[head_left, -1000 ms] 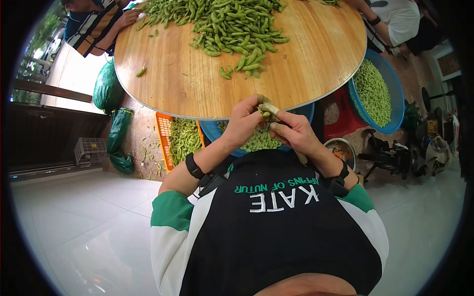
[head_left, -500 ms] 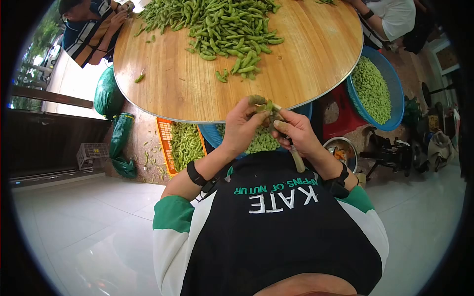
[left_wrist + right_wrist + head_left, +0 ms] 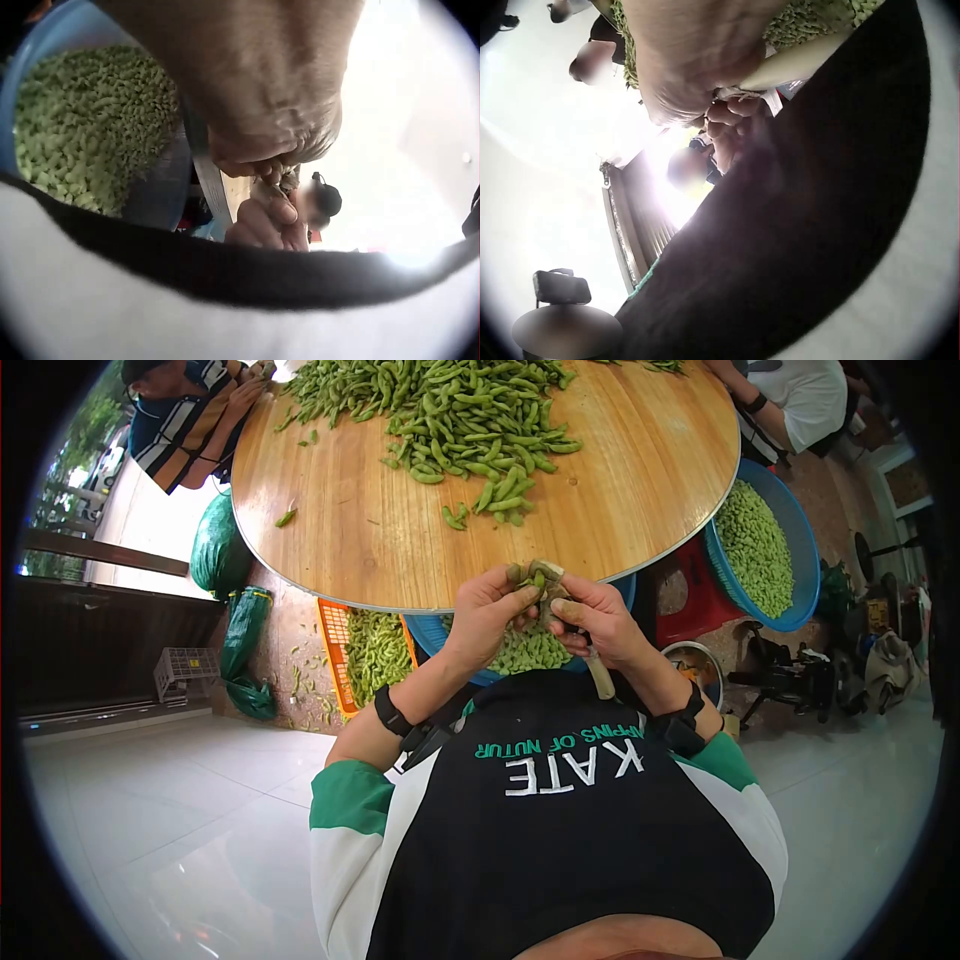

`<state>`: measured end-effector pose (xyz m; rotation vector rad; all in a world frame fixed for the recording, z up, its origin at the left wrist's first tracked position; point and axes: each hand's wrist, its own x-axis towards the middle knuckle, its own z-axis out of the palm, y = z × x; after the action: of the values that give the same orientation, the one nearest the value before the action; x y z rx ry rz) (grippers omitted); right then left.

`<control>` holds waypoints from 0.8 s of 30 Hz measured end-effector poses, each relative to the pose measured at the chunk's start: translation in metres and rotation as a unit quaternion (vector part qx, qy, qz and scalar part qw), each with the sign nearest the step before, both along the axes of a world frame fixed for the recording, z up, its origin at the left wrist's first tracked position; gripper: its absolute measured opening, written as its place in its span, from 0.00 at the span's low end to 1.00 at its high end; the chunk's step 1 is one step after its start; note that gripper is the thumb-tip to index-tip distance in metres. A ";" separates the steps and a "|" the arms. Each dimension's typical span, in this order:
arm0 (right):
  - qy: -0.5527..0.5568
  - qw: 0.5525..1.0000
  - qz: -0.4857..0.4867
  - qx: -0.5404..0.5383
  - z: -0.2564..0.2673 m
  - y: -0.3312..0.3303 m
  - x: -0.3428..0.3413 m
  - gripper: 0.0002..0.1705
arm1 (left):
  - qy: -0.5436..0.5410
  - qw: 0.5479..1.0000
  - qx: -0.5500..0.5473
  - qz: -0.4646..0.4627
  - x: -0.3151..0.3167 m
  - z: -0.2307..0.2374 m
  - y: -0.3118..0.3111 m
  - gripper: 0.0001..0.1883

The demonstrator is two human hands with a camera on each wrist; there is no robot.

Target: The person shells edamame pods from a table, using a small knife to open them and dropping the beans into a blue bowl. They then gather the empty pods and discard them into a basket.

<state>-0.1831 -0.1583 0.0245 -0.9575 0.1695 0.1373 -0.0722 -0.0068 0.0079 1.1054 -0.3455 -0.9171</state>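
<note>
Green pod [image 3: 538, 579] between the fingertips, nearer the left hand [image 3: 484, 612].
The left fingers pinch the pod, its partly hidden long axis apparently pointing away from the body; the right hand [image 3: 602, 624] meets it, gripping a pale handle [image 3: 602, 678]. A blue basin [image 3: 427, 636] lies below. Versus half a second earlier, the fingertips sit closer together.

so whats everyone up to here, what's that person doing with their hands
A person at a wooden table pinches a green pod in the left hand. The right hand, close beside it, grips a pale handle; its other end is hidden. Below the hands, a blue basin holds shelled beans. A big heap of pods lies on the table, with other people at its far sides.
</note>
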 end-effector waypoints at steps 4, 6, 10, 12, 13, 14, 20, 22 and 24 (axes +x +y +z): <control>-0.015 0.997 -0.011 -0.070 -0.008 0.001 0.001 0.22 | -0.031 0.999 0.005 0.006 0.002 -0.002 0.002 0.08; -0.013 0.994 -0.027 -0.106 -0.009 0.004 0.003 0.22 | -0.005 1.000 0.016 0.008 0.003 0.002 0.002 0.07; -0.035 0.996 -0.022 -0.080 -0.008 0.003 0.002 0.22 | 0.113 0.993 0.002 -0.030 0.008 0.010 0.005 0.04; -0.050 0.992 -0.009 -0.116 -0.010 0.001 0.000 0.22 | 0.170 0.982 -0.037 -0.068 0.014 0.009 0.008 0.03; -0.067 0.986 0.000 -0.152 -0.010 0.000 0.000 0.22 | 0.224 0.966 -0.075 -0.108 0.017 0.009 0.008 0.02; -0.068 0.986 0.000 -0.153 -0.008 0.001 0.001 0.22 | 0.223 0.966 -0.075 -0.108 0.017 0.008 0.008 0.02; -0.058 0.969 -0.105 -0.218 -0.012 0.007 0.005 0.16 | 0.054 0.997 0.047 -0.038 0.005 0.003 0.003 0.03; -0.050 0.970 -0.107 -0.215 -0.017 0.005 0.007 0.12 | -0.017 0.996 0.079 -0.047 0.004 0.006 0.002 0.03; -0.075 0.958 -0.125 -0.248 -0.022 0.005 0.010 0.11 | -0.045 0.994 0.089 -0.052 0.005 0.006 0.003 0.03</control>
<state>-0.1733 -0.1530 0.0027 -1.4319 0.1877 -0.2233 -0.0677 -0.0035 0.0142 1.3048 -0.4052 -1.0057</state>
